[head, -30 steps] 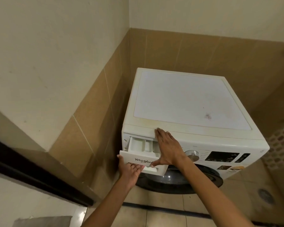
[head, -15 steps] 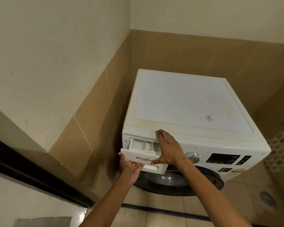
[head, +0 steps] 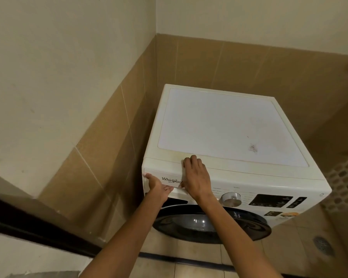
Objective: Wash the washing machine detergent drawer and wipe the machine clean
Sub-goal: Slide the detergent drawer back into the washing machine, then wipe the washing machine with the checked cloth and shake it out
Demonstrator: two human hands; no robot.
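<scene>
Lower centre, the detergent drawer (head: 170, 177) sits flush; the left hand (head: 159, 187) grasps its front, and the right hand (head: 196, 177) lies released over its right end.

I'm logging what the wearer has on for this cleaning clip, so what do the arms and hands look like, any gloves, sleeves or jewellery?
Both arms are bare as far as the frame shows: no sleeve on the left forearm or right forearm. The left hand and right hand have no gloves. No watch, bracelet or ring is visible.
</scene>
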